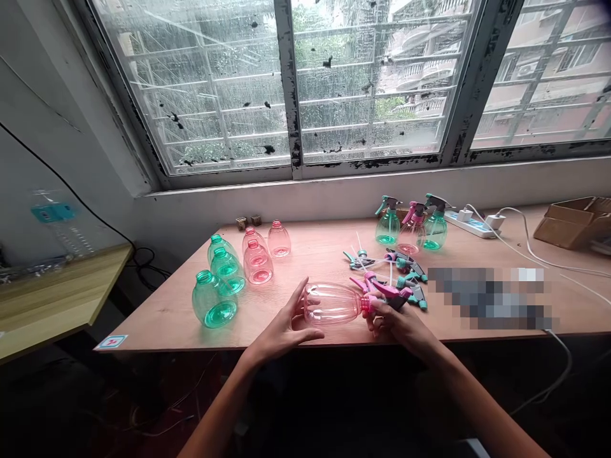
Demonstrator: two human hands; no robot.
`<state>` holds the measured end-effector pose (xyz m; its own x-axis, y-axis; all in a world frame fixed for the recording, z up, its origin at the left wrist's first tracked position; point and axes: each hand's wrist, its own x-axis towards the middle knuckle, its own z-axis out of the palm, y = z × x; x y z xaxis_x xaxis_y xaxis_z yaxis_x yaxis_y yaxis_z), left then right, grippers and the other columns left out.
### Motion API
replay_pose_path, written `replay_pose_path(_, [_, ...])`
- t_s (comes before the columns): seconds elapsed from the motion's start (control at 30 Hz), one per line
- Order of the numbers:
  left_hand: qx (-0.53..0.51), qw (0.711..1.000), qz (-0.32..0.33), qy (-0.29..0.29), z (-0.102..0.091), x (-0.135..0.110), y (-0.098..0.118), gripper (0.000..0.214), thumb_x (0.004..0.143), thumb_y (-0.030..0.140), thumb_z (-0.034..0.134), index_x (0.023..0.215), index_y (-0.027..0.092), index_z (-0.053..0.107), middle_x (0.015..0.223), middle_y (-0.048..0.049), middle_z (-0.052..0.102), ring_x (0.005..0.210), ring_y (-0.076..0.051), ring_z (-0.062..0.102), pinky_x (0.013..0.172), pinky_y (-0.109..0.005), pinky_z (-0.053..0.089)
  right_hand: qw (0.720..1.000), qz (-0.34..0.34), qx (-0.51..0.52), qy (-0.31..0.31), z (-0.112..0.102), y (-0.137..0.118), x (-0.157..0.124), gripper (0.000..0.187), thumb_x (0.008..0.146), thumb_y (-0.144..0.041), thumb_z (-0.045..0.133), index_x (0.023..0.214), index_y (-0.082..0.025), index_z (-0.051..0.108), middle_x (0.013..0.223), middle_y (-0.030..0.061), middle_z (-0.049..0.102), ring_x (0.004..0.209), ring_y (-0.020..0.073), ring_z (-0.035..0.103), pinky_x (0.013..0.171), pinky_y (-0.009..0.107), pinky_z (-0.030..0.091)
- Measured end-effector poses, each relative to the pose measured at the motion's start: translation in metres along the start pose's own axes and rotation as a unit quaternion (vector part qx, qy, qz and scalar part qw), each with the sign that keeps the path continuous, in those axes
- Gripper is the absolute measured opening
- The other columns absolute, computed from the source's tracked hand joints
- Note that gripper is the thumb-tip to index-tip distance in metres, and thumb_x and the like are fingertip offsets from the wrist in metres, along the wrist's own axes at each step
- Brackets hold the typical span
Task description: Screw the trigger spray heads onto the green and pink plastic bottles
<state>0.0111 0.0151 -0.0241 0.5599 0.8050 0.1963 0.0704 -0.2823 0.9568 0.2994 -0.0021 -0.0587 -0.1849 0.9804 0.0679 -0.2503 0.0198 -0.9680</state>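
A clear pink bottle [334, 304] lies sideways in the air over the table's front edge, its neck pointing right. My left hand [284, 327] cups its base, fingers curved round the end and thumb stretched along the lower side. At the neck, my right hand [398, 323] is closed on the bright pink collar, partly hiding it. Pink and black spray heads [391, 291] show just above the right fingers; whether one is joined to this bottle I cannot tell. Behind them lies a pile of green and pink spray heads [405, 264] with thin tubes.
Several open green bottles [214, 305] and pink bottles [258, 262] stand on the left of the wooden table [162, 312]. Green and pink bottles with spray heads [435, 226] stand at the back. To the right are a power strip [472, 224], white cables and a cardboard box [570, 222].
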Motion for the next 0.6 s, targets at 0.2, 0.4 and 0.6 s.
replay_pose_path(0.2, [-0.016,1.000,-0.025,0.007,0.0008,-0.0008,0.0029,0.093,0.082,0.028,0.079,0.156,0.033,0.023,0.153,-0.0138,0.042,0.132,-0.033,0.052,0.111,-0.053,0.042,1.000,-0.005,-0.017,-0.008,0.0001,0.0012,0.0009,0.036,0.088,-0.051,0.068,0.081,-0.016,0.072,0.072,0.0052,0.069,0.056,0.0138,0.062,0.054,0.026,0.050])
replay_pose_path(0.4, [0.019,1.000,0.005,0.007,0.0004,-0.0005,0.0029,0.101,0.081,0.024,0.080,0.157,0.035,0.016,0.140,-0.0120,0.053,0.133,-0.029,0.051,0.115,-0.051,0.037,1.000,-0.003,-0.008,-0.002,0.0006,0.0008,0.0007,0.035,0.088,-0.052,0.068,0.083,-0.017,0.071,0.069,0.0047,0.069,0.056,0.0148,0.061,0.053,0.026,0.049])
replay_pose_path(0.6, [-0.017,0.999,-0.029,0.010,-0.0010,-0.0015,-0.0007,0.092,0.085,0.030,0.076,0.157,0.032,0.019,0.147,-0.0143,0.048,0.129,-0.031,0.054,0.110,-0.053,0.043,1.000,0.002,-0.006,0.000,0.0005,0.0003,0.0007,0.036,0.086,-0.053,0.070,0.081,-0.017,0.070,0.069,0.0048,0.069,0.055,0.0140,0.061,0.053,0.025,0.049])
